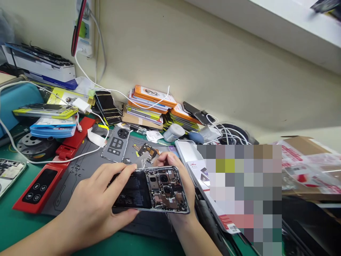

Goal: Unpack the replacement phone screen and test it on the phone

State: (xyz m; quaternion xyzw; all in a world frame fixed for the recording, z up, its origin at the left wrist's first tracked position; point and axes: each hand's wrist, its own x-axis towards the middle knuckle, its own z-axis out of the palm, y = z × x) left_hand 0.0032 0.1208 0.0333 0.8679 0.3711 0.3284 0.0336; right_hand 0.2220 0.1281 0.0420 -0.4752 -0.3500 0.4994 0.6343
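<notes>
Left hand (93, 206) and right hand (178, 177) both clasp the opened phone (151, 190) just above the grey mat (80, 177), circuitry bare; risk: a slipping finger smudges or dislodges exposed boards, or it drops onto loose parts (146, 151).

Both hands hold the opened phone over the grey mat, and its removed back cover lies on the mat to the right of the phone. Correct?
Not quite. In the head view the left hand and right hand do hold the opened phone over the grey mat, but the back cover lies on the mat beyond the phone and to its left, not to its right.
</notes>
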